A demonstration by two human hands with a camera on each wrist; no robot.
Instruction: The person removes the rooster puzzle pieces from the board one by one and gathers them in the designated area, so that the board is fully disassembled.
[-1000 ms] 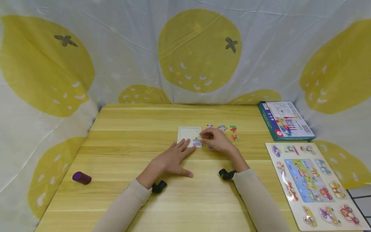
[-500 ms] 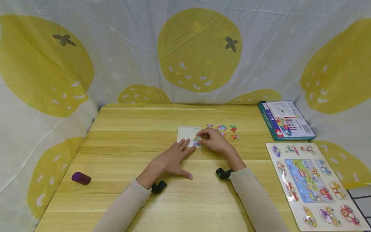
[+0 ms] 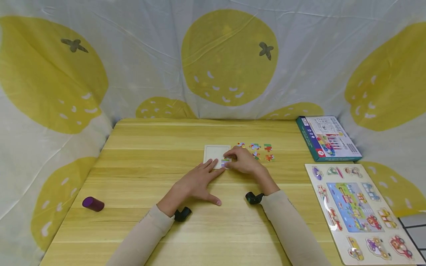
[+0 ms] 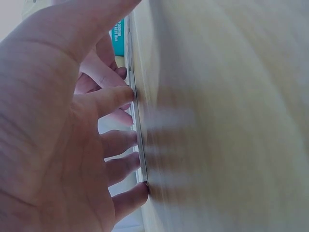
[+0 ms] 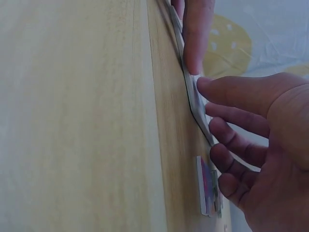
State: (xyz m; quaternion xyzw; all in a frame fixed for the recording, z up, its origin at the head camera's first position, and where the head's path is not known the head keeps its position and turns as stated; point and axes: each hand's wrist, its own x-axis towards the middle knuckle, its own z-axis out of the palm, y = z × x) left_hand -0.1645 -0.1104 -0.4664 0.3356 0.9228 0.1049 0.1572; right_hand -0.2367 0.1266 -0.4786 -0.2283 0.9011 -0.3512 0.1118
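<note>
A small white square puzzle tray [image 3: 213, 152] lies mid-table with a purple-and-green jigsaw piece [image 3: 225, 163] in its near right corner. My left hand [image 3: 199, 181] rests spread with straight fingers on the tray's near side; its fingertips line the tray edge in the left wrist view. Bent fingers and thumb of my right hand [image 3: 244, 160] come from the right and pinch at the jigsaw piece, partly covering it. In the right wrist view the thumb [image 5: 236, 92] touches down at the tray, beside a left fingertip. Another pink-purple piece [image 5: 204, 188] lies under the right hand.
Several loose jigsaw pieces [image 3: 255, 146] lie right of the tray. A printed box [image 3: 327, 136] stands at the back right, in front of it a large wooden picture board [image 3: 356, 207]. A purple cylinder [image 3: 93, 204] lies at the left. Patterned cloth [image 3: 229, 55] hangs behind.
My right hand has moved left, from the tray's right edge over onto its corner, uncovering more of the loose pieces. The left hand has stayed in place.
</note>
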